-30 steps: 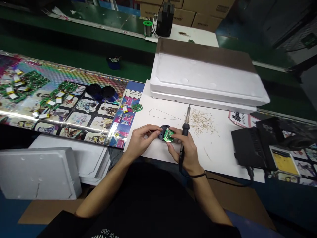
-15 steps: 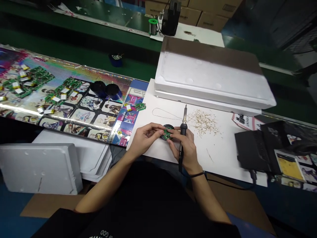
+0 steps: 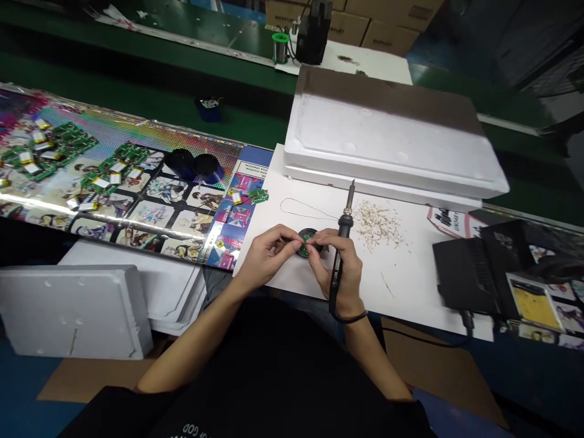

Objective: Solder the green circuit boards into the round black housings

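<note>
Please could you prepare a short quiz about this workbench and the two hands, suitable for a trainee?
1. Multiple choice: While its fingers are at the small green circuit board, what does the right hand also hold?
A) a pair of scissors
B) a soldering iron
C) a paintbrush

2. True or false: Two dark round cups stand side by side on the shiny patterned sheet.

3. Fill in the colour: At the back of the bench, the spool of wire has a ____ top.

Key: 1. B; 2. True; 3. green
</note>
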A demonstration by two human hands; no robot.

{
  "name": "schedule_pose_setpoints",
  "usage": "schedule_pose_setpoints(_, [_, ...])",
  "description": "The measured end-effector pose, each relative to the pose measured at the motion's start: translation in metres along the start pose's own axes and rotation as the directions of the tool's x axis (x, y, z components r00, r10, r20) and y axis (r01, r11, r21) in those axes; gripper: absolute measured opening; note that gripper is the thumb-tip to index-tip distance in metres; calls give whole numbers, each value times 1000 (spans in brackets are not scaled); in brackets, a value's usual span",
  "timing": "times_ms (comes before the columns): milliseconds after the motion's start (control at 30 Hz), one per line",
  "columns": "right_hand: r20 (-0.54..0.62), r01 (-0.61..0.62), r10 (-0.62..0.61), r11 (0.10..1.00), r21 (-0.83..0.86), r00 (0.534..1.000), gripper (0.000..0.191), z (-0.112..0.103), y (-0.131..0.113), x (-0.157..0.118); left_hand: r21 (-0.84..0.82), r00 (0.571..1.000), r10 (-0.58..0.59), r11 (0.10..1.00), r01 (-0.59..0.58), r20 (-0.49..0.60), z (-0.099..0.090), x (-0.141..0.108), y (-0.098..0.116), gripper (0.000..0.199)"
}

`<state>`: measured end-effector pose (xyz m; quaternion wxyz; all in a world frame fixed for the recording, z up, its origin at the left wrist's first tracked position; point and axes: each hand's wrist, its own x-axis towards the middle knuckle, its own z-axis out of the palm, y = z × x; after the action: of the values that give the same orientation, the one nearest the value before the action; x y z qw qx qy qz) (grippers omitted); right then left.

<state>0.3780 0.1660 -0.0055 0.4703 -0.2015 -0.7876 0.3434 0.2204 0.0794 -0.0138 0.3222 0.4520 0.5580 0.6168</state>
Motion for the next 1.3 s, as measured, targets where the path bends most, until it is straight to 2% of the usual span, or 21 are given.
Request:
schedule_pose_setpoints(267, [-23,-26,27,998,49,999,27,2,-3,3,-36,998,28,999,-27,47,-1,1,1,14])
schedule_pose_setpoints(367, [-37,-29,31,997,66,999,29,1,-3,2,-73,999,33,997,-30,35,-1,0,1,13])
schedule_pose_setpoints(567, [-58,-14,16,999,32,998,30,2,-2,-1,-40,1000,19,999,-19,11,0,0,0,16])
schedule_pose_setpoints(667, [-41,-6,6,1000,-7,999,30,2,-1,-3,-44,1000,12,999,-12,7,-1,0,-2,16])
schedule_pose_setpoints(833, [55,22,-20,999,-38,998,34,-7,-3,-2,-55,1000,-6,998,5,-8,-2,1,-4,17])
schedule_pose_setpoints(1000, [54,68,-68,998,4,996,39,-17,-5,5,-18,998,57,998,-57,26,1,1,-2,12])
schedule_pose_setpoints(1167, [108,134,-136,991,25,985,43,-13,-5,9,82,992,114,990,-118,59,0,1,0,13])
schedule_pose_setpoints(1300, [75,100,-101,995,10,992,40,-13,-3,6,98,990,120,987,-127,78,-2,1,2,15])
